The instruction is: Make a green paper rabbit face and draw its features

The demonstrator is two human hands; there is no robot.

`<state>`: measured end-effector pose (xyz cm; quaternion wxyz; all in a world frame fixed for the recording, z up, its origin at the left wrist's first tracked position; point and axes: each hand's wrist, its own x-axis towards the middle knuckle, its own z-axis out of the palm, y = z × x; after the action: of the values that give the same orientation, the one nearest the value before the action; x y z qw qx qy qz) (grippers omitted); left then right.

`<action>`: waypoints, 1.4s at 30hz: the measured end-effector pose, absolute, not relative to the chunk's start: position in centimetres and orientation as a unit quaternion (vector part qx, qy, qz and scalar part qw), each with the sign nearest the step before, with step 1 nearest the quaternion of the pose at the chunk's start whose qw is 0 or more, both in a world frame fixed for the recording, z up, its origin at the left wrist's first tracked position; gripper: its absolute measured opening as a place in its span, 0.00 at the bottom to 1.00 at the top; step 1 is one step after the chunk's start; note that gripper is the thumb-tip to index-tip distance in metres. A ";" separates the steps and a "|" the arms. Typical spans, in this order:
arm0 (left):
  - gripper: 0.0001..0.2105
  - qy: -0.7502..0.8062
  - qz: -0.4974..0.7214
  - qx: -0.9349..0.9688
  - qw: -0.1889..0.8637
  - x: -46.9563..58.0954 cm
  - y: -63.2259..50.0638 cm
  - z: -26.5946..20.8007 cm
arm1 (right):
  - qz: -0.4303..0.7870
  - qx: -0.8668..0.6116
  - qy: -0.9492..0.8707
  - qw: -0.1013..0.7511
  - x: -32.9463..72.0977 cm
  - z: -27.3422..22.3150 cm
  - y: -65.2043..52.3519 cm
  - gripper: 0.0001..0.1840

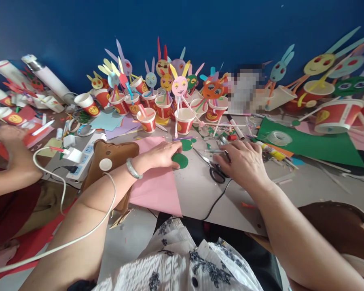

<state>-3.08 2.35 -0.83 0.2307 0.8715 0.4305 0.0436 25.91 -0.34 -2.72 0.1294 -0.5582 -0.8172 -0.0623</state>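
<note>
Scissors: we see them lying on the grey tabletop, the blades pointing away from us and leftward, the black handles by our right hand.
Right hand: palm down, the fingers bent; the thumb side meets the handles, but we cannot tell whether it grips them.
Left hand: it reaches in with thumb and fingers spread apart at the left edge of a green paper disc; we cannot tell whether they pinch it. A pale bangle circles our left wrist.
Green paper disc: flat, by the right edge of a pink sheet, left of the scissors.
Green cutout: just beyond the disc, in front of the cups.
Pink sheet: partly under our left forearm.
Paper cups: many, red and white; the nearest rabbit figure, with a pink face and yellow ears, stands at a cup ahead of the disc.
Tape roll: on a large green sheet, beyond our right hand.
Power strip: left of our left arm, with a white charger beside it.
Co-worker: at our far left, a bare forearm rests near red paper.
</note>
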 end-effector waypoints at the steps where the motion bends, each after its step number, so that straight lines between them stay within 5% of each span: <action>1: 0.20 0.433 0.046 0.869 0.235 -3.0 2.3 -0.7 | -0.053 -0.548 -0.824 0.133 25.7 -2.9 -0.4 0.19; 9: 0.20 0.431 0.098 0.862 0.247 -3.3 2.3 -1.1 | -0.017 -0.491 -0.858 0.153 24.9 -3.8 -0.9 0.17; 14: 0.09 0.418 0.135 0.870 0.223 -4.0 2.7 -0.4 | 0.006 -0.458 -0.874 0.164 24.5 -3.8 -1.1 0.15; 19: 0.06 0.487 0.064 0.830 0.263 -5.4 2.9 3.3 | 0.026 -0.438 -0.884 0.161 24.0 -3.8 -1.3 0.14; 25: 0.07 0.523 -0.131 0.825 0.171 -6.5 3.1 5.1 | 0.061 -0.423 -0.888 0.173 24.1 -3.9 -1.2 0.13; 29: 0.07 0.523 -0.157 0.829 0.124 -6.4 3.2 4.5 | 0.063 -0.410 -0.891 0.184 24.3 -3.8 -0.9 0.12; 34: 0.13 0.507 -0.154 0.839 0.124 -6.2 3.2 2.9 | 0.035 -0.316 -0.926 0.203 23.2 -3.8 -1.0 0.18; 37: 0.17 0.490 -0.142 0.848 0.142 -6.1 3.1 2.2 | 0.004 -0.288 -0.940 0.183 21.6 -4.5 -1.6 0.30; 42: 0.13 0.511 -0.124 0.844 0.109 -6.1 3.1 1.7 | 0.011 -0.294 -0.948 0.121 19.9 -5.6 -2.2 0.37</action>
<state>-6.06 3.05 1.73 0.1086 0.8436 0.5111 -0.1238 19.90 -2.15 -5.59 0.1211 -0.2944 -0.9479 0.0114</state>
